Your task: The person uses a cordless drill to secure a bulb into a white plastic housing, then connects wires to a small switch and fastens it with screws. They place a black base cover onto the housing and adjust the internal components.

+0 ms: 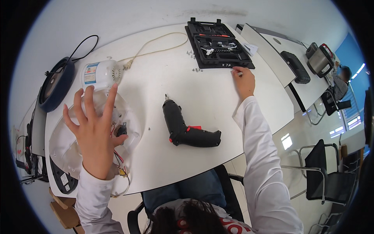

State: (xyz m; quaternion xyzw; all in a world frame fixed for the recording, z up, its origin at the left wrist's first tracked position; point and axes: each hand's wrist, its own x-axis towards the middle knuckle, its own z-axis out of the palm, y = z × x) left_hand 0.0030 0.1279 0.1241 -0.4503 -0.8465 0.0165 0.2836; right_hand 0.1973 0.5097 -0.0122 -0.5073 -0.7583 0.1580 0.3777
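As I look from my end, my left hand (94, 134), released, spreads its fingers over an open white plastic shell (64, 136) at nine o'clock on the white worktop (156, 167). A black-and-red pistol-shaped power screwdriver (176, 124) lies at the dial's centre. At one o'clock sits a black plastic tool case (206, 63); beside it, at two o'clock, my right hand (245, 82) curls, its grasp impossible to tell.

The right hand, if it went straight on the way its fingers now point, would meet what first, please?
Most likely the open black tool case, whose near edge lies just beyond the right hand; the hand's height is unclear, so it might pass over that edge.
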